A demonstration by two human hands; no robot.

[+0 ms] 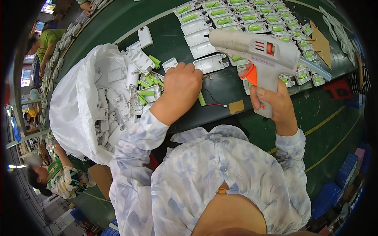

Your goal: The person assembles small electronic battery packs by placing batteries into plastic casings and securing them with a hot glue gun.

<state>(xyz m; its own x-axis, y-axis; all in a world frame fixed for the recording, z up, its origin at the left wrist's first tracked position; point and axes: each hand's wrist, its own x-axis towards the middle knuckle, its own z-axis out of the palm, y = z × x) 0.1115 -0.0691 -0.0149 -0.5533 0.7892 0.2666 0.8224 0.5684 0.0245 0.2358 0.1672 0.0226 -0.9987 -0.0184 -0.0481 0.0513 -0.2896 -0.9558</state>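
My right hand (pixel 275 100) grips a white hot glue gun (pixel 271 53) by its handle, with fingers at the orange trigger (pixel 251 74). Its nozzle points left, over the table. My left hand (pixel 183 87) is closed, knuckles up, against the near-left end of an open white plastic casing (pixel 210 64). Whatever its fingers hold is hidden beneath it. A bit of wire shows beside those fingers. Just right of that hand a green battery cell (pixel 202 99) with thin leads lies on the table. Another white casing piece (pixel 170 64) lies beyond the knuckles.
A white sack (pixel 75 102) full of white casings stands at the left, with green cells (pixel 147 84) piled beside it. Rows of casings with green cells (pixel 252 17) cover the far table. Cardboard (pixel 321 45) lies at right. Other people (pixel 49 47) work along a line at left.
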